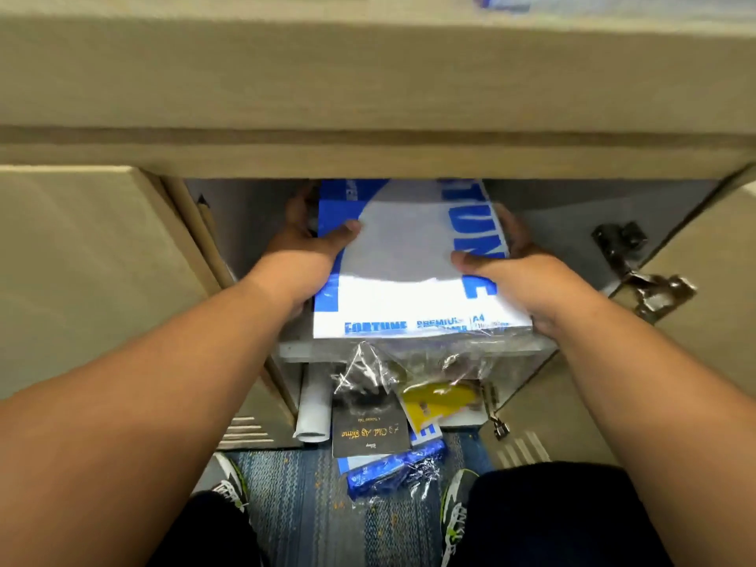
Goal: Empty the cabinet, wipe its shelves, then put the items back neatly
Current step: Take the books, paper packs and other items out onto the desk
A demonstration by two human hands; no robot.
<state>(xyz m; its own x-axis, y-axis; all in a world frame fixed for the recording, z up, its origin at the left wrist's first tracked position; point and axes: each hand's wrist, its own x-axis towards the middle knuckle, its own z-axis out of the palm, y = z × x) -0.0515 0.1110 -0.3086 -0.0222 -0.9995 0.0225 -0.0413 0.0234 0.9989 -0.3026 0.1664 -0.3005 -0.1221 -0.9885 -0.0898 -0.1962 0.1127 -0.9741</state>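
A blue and white ream of A4 paper (409,255) lies on the upper shelf (294,349) of the open cabinet, its front edge at the shelf's lip. My left hand (304,259) grips its left side, thumb on top and fingers hidden behind and under the pack. My right hand (519,276) grips its right side in the same way. On the lower level lie a white paper roll (313,407), a black booklet with gold lettering (368,427), a yellow item (437,403) and crumpled clear plastic (368,366).
Both cabinet doors stand open, the left door (82,272) and the right door (703,255) with a metal hinge (638,268). A countertop edge (368,153) overhangs the cabinet. A blue plastic wrapper (392,468) lies on the blue carpet between my shoes.
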